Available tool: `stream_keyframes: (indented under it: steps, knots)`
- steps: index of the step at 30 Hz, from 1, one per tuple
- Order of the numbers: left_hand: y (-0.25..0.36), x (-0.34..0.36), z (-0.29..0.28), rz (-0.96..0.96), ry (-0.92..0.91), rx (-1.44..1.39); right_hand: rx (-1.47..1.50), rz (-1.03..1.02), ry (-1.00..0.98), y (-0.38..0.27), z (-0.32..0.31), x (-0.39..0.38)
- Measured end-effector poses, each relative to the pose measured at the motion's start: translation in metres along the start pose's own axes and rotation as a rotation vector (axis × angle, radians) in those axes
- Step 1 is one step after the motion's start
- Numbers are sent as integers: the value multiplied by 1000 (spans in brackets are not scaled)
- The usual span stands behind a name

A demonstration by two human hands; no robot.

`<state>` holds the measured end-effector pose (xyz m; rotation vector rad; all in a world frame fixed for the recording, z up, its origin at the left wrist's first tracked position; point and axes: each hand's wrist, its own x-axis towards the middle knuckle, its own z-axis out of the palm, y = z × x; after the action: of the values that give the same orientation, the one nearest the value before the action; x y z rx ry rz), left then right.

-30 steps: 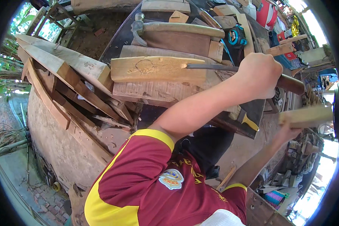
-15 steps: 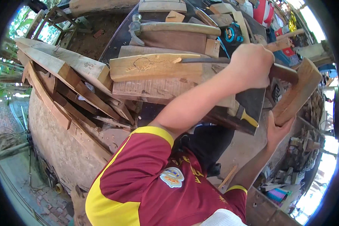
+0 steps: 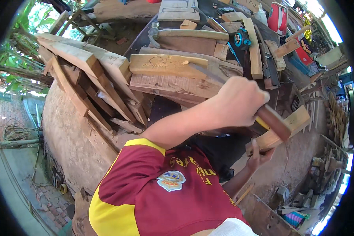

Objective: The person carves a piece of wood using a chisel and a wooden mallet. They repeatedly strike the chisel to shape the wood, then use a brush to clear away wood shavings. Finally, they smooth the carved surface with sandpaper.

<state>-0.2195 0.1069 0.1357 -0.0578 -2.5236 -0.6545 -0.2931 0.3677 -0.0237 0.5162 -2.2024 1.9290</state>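
Right of centre, the left hand (image 3: 242, 101) wraps its grip round a chisel (image 3: 274, 122), apparently steadying it; the right hand (image 3: 259, 157) clutches a wooden block (image 3: 269, 139).

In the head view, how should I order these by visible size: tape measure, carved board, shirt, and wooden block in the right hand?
1. Shirt
2. Carved board and wooden block: too alike to rank
3. Tape measure

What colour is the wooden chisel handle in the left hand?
The chisel handle is reddish brown, clearest in the head view.
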Motion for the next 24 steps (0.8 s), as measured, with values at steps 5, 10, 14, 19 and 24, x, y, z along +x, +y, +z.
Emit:
stream_keyframes:
  steps: [5, 10, 14, 19, 24]
  knots:
    - [24, -6, -5, 40, -189, -31, 87, 157, -44, -17, 15, -15]
    - [31, -6, 9, 86, -209, -78, 123, -6, -68, -28, 23, -6]
    - [31, -2, 14, 129, -234, -82, 79, -48, -32, 8, 6, -12]
    - [41, -5, 4, 205, -287, -184, 198, 158, -33, 6, 6, -32]
    - [30, -8, -5, 160, -212, -173, -8, 108, -203, -12, 6, -36]
